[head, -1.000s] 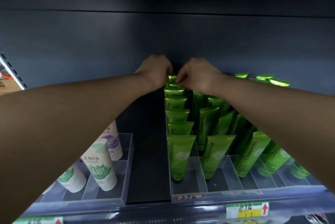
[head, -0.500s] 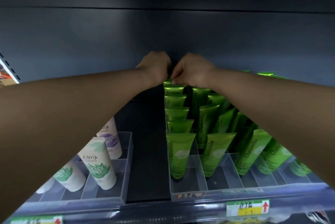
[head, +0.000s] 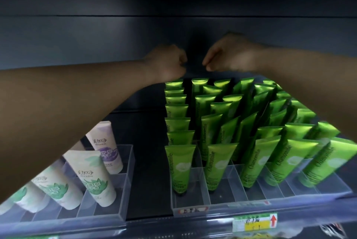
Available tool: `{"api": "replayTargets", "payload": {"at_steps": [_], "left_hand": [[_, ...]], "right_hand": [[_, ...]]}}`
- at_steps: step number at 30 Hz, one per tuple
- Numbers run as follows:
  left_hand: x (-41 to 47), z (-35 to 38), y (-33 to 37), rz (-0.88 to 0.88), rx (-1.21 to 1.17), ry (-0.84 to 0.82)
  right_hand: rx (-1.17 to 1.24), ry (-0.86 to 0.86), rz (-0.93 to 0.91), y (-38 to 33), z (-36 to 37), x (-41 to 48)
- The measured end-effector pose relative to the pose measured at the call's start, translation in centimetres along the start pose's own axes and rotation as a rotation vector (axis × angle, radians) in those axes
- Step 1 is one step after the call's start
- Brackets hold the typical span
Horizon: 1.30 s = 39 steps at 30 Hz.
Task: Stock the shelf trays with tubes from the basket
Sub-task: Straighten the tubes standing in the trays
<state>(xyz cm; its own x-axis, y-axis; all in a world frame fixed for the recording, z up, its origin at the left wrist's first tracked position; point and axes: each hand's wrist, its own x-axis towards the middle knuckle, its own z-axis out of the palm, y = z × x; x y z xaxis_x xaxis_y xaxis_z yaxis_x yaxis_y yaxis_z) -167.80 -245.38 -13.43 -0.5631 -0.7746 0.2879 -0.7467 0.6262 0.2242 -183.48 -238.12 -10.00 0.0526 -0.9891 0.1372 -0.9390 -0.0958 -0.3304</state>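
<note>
At the centre of the frame both hands hover just above the back row of green tubes (head: 222,122), with a small gap between them. The left hand (head: 168,63) is curled into a fist, and the right hand (head: 229,55) has its fingers curled under. Neither visibly holds anything. The green tubes stand cap-down in the clear tray (head: 222,203) at lower right. White tubes (head: 96,177) lean in a second tray (head: 127,180) at lower left.

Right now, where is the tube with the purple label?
The purple-label tube stands lower left in the head view, in the left tray, behind the green-leaf tube.
</note>
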Motion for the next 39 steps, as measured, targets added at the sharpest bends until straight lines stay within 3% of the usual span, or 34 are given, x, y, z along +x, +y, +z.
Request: {"api": "replayTargets", "payload": {"at_steps": [10,22,39], "left_hand": [[1.1,3.0,3.1,0.05,0.013,-0.106],[1.7,3.8,2.8,0.03,0.08,-0.033],[1.1,3.3,3.0,0.0,0.067,-0.047]], "right_hand": [[-0.116,-0.003,0.02,3.1,3.0,-1.1],[-0.061,0.088,-0.003,2.8,4.6,-1.1],[0.025,0.032,-0.027,2.3,4.9,-0.7]]}}
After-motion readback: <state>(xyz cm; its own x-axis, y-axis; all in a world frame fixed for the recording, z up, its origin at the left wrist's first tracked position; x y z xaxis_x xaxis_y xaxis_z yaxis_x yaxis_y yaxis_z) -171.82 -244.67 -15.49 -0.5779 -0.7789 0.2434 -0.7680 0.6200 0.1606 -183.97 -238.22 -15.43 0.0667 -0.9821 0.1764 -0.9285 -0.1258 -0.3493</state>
